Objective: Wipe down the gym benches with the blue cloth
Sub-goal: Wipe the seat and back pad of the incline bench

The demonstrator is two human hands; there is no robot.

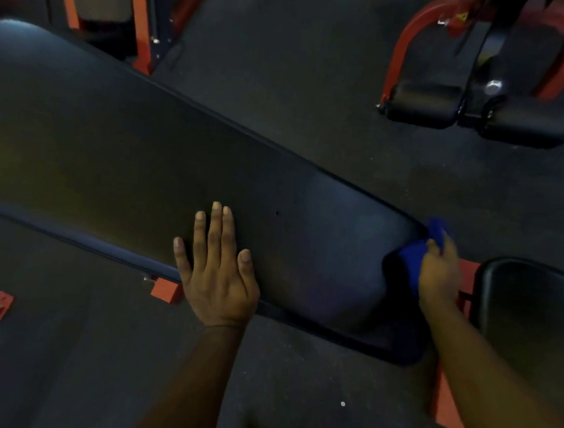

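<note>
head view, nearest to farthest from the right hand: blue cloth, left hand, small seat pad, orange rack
1. blue cloth, gripped in the right hand
2. small seat pad, just to its right
3. left hand, flat on the bench, leftward
4. orange rack, far top left

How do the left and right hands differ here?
The left hand lies flat, fingers straight, on the bench pad; the right hand curls round the blue cloth. The left hand rests by the pad's near edge; the right hand is at its narrow end. Both are bare, at the same pad.
</note>
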